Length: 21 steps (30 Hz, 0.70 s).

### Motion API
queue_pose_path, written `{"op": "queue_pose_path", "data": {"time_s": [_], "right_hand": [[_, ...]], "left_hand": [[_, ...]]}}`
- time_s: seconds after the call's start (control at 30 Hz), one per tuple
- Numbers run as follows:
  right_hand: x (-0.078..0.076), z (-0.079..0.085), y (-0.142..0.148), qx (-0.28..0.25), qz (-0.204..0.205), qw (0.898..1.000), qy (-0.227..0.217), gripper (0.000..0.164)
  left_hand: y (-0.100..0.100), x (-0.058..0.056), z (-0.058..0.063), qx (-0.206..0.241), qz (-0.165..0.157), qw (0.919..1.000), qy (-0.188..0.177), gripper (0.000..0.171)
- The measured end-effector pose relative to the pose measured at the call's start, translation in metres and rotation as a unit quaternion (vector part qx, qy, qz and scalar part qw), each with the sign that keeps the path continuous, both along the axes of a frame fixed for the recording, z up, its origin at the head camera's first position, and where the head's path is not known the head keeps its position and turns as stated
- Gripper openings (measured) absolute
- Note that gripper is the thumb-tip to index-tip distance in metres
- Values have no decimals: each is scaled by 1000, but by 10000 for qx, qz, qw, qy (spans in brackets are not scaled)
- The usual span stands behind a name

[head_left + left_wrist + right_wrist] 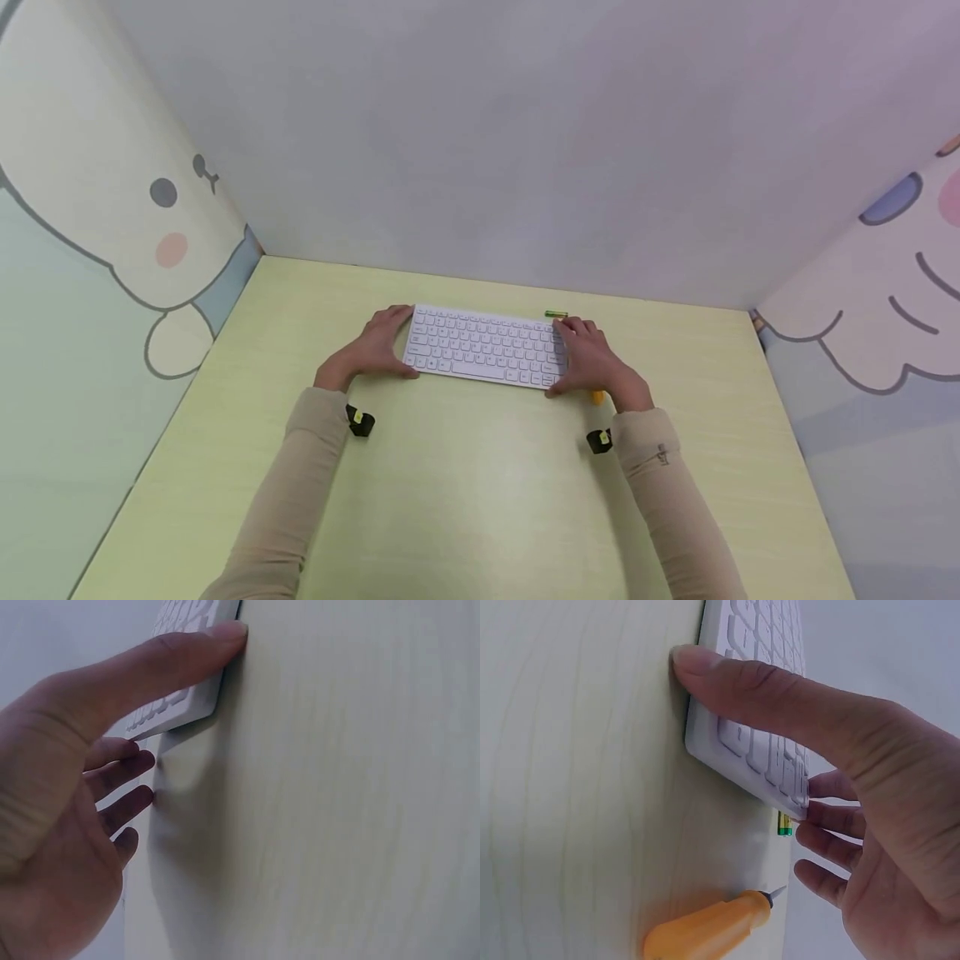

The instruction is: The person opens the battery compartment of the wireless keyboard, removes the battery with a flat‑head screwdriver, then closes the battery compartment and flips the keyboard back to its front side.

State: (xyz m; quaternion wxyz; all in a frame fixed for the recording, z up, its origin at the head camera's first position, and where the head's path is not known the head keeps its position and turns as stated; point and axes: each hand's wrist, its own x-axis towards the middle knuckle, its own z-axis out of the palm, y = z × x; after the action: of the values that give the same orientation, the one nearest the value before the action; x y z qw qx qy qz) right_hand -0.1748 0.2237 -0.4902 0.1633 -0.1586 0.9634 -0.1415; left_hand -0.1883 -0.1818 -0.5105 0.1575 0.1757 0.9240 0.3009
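Observation:
A white keyboard point(483, 346) lies keys up near the back of the table, tilted slightly down to the right. My left hand point(371, 346) grips its left end, thumb at the front edge and fingertips toward the back edge. At the right end my right hand point(595, 360) holds it the same way, with the thumb on the front edge in the right wrist view. Beside that hand is a screwdriver point(709, 930) with an orange handle, mostly hidden by the wrist in the head view. Green-and-gold batteries point(784, 823) lie just behind the keyboard's back right corner; their exact number is unclear.
The pale yellow table point(465, 475) meets a plain wall point(480, 150) behind the keyboard. Side walls with cartoon drawings point(165, 242) stand at left and right. A black wrist camera point(361, 421) sits by the left wrist, another black camera point(599, 441) by the right.

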Motion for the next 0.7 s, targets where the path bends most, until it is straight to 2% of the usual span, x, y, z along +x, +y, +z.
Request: {"op": "queue_pose_path", "data": {"time_s": [0.23,0.57,0.7], "right_hand": [[3,0,0,63,-41,10000,-13,133],[5,-2,7,-133,-152,9998,16,133],[7,-5,9,-232,-176,9996,11,136]], "left_hand": [[1,1,-4,-55,13,10000,-10,127],[3,0,-1,-37,-48,10000,50,125],[3,1,2,-62,-22,9999,-76,128]]}}
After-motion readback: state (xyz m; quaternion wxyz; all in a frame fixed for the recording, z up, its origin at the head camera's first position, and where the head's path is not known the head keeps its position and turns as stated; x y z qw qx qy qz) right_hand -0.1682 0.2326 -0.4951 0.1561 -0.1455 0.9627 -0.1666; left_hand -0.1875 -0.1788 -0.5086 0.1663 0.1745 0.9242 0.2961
